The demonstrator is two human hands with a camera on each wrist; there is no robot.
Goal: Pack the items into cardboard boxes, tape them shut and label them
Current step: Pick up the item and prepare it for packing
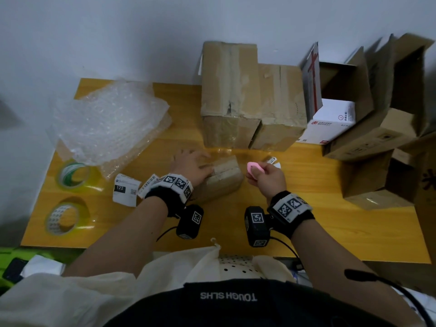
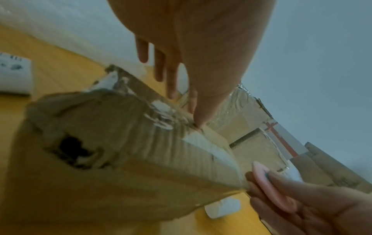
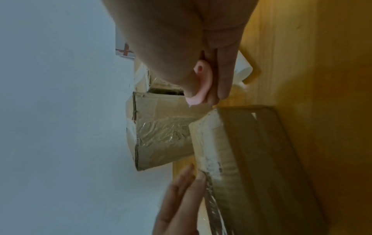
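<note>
A small worn cardboard box (image 1: 224,179) lies on the yellow table (image 1: 330,223) in front of me. My left hand (image 1: 195,162) rests flat on its top, fingers straight (image 2: 171,76), thumb pressing the top edge. Shiny clear tape (image 3: 213,206) runs along one edge of the box (image 3: 251,159). Just right of the box, my right hand (image 1: 266,177) pinches a small pink cutter (image 1: 254,167) between thumb and fingers, its tip (image 3: 193,101) close to the box's corner. The left wrist view shows the box (image 2: 130,151) with a torn hole and the cutter (image 2: 267,181) beside it.
Two large taped boxes (image 1: 236,95) stand behind. Bubble wrap (image 1: 108,121) and two tape rolls (image 1: 73,174) (image 1: 63,218) lie at the left, with printed labels (image 1: 125,188) near my left wrist. A white box (image 1: 330,123) and open cardboard boxes (image 1: 377,138) crowd the right.
</note>
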